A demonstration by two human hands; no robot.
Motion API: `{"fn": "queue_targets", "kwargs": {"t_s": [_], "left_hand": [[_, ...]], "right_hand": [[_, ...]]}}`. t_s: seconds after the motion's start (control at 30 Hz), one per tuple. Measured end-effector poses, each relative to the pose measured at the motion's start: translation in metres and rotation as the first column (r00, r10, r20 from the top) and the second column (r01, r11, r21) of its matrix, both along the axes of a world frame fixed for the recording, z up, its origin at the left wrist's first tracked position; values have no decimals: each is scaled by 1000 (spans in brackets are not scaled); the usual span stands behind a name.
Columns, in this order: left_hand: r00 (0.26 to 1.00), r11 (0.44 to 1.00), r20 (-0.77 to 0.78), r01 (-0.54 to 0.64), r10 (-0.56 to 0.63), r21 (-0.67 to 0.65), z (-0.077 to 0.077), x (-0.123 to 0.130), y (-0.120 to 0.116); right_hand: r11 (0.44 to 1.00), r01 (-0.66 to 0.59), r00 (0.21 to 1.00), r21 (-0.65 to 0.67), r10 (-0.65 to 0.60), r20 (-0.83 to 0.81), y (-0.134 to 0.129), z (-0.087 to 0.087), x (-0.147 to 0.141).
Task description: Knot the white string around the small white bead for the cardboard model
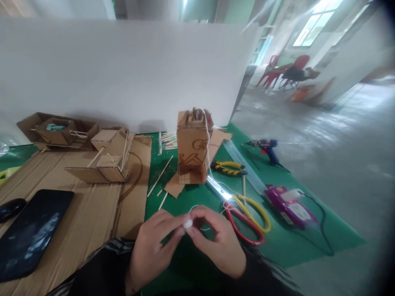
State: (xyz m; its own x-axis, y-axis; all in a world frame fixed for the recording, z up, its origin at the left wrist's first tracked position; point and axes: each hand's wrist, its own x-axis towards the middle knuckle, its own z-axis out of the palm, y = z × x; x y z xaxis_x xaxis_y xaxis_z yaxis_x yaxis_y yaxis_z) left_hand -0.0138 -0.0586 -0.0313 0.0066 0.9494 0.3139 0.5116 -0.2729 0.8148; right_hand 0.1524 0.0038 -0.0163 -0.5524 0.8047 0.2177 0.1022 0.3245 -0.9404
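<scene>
My left hand [157,242] and my right hand [219,242] meet at the front of the green tabletop, fingertips pinched together on a small white lump [187,223]. Its exact kind is too small to make out. White string [207,139] hangs from the top of an upright cardboard tower [193,144], runs past the scissors and loops close to my right fingers. Whether it joins the lump is hidden. Large scissors [247,218] with one red and one yellow handle lie just right of my right hand, string lying across them.
Pliers [230,167], clear glue sticks [243,164], a glue gun [265,148] and a purple power strip [290,205] lie on the right. Thin wooden sticks [160,174] surround the tower. Leftward are cardboard pieces [112,156], a phone [33,230] and a mouse [11,209]. A white panel [123,74] stands behind.
</scene>
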Motion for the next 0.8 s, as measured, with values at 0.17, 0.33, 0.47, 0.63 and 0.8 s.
{"fn": "queue_targets", "kwargs": {"t_s": [0.17,0.33,0.47,0.63,0.8], "left_hand": [[997,998,-49,-58,58,5,1,1,0],[997,999,-60,-40,39,-8,2,2,0],[997,999,-70,-44,42,-22,2,2,0],[995,996,-55,-84,82,-28,3,3,0],[979,988,175,-86,109,-130,5,2,-1]], "right_hand": [[996,46,997,74,-41,-62,-2,-4,-1],[952,53,997,302,-35,-63,-2,-6,-1],[964,48,996,261,-28,-81,-3,-11,3],[991,59,986,122,-39,-165,-3,-6,6],[986,45,994,162,-28,-106,5,0,71]]}}
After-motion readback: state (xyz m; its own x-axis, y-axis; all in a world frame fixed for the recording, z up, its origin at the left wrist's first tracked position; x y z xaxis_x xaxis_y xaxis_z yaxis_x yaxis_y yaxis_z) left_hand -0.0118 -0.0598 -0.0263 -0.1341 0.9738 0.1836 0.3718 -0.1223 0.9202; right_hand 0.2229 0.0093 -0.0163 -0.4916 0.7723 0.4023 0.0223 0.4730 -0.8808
